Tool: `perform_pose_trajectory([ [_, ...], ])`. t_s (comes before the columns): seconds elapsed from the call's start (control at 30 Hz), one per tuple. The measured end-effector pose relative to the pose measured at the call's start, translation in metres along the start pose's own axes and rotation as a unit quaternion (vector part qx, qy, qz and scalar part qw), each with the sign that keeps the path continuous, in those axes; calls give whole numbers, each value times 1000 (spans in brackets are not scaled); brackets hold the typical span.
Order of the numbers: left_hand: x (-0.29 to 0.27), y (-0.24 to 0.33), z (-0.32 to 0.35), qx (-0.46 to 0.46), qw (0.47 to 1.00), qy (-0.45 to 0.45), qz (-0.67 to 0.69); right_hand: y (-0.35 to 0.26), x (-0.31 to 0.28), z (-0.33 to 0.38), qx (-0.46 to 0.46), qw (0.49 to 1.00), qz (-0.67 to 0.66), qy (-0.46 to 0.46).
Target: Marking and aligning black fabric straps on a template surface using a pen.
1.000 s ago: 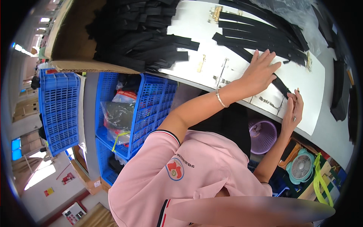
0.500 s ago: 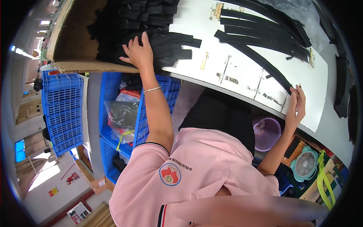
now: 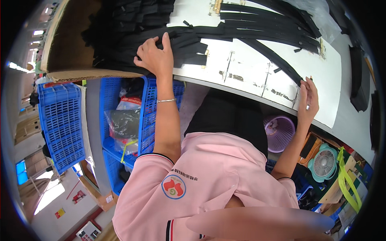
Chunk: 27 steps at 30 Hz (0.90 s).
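Black zippers with small sliders lie on the white tabletop (image 3: 249, 74). A dense pile of black zippers (image 3: 140, 18) fills the left side, spilling from the cardboard box. My left hand (image 3: 157, 56) rests at the near edge of this pile, fingers apart, with nothing visibly gripped. At the right, my right hand (image 3: 308, 98) pinches the near end of one long zipper (image 3: 273, 60) by the table's front edge. A small silver thing shows at that hand's fingers; I cannot tell what it is. Beyond lie several more long zippers (image 3: 265, 26), side by side.
The open cardboard box (image 3: 100, 74) stands at the left. Below the table are blue plastic crates (image 3: 146, 116) with bagged items, a purple basket (image 3: 279, 134) and a teal fan (image 3: 323, 164). Clear plastic sheeting (image 3: 317, 16) lies at the far right.
My left hand has shifted right along the pile. A zipper now spans the gap between the pile and the long zippers. My right hand keeps its pinch; the whole view has shifted slightly.
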State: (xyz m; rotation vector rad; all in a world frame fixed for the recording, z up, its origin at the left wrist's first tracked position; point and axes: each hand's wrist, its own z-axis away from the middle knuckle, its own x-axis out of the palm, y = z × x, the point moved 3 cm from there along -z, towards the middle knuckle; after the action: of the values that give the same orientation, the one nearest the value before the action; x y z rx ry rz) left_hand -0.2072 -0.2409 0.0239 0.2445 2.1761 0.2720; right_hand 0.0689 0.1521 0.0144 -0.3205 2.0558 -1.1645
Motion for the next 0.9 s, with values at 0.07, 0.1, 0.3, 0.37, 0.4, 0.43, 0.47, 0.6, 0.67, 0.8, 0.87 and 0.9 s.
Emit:
perform_pose_trajectory([
  [0.07, -3, 0, 2, 4, 1000, -3, 15, -12, -2, -3, -16, 994, 105, -20],
  [0.1, -2, -2, -1, -2, 999, -25, 39, -23, 3, -8, -99, 976, 195, -18],
  [0.3, -7, 46, 11, 130, 978, -14, 162, -16, 26, -52, -107, 950, 291, -28],
  [0.37, 0, 69, 15, 210, 954, -58, 206, -11, 31, -67, -118, 945, 305, -9],
  [0.4, 8, 79, 16, 239, 943, -72, 223, -11, 32, -67, -119, 944, 307, -9],
  [0.43, 14, 85, 17, 258, 940, -79, 209, -13, 35, -69, -112, 944, 311, -8],
  [0.47, 20, 85, 15, 256, 940, -78, 210, -15, 38, -69, -106, 943, 316, -7],
  [0.6, 40, 86, 8, 238, 938, -170, 187, -16, 41, -58, -126, 941, 315, 12],
  [0.67, 36, 89, 2, 260, 932, -115, 223, -15, 38, -60, -112, 940, 321, 8],
  [0.8, 10, 98, 7, 231, 920, -10, 315, -9, 32, -68, -112, 952, 284, 15],
  [0.87, -14, 119, 25, 291, 911, -35, 290, -16, 33, -68, -57, 961, 271, -11],
  [0.9, -14, 128, 39, 326, 888, -67, 317, -20, 34, -61, -57, 961, 272, -13],
])
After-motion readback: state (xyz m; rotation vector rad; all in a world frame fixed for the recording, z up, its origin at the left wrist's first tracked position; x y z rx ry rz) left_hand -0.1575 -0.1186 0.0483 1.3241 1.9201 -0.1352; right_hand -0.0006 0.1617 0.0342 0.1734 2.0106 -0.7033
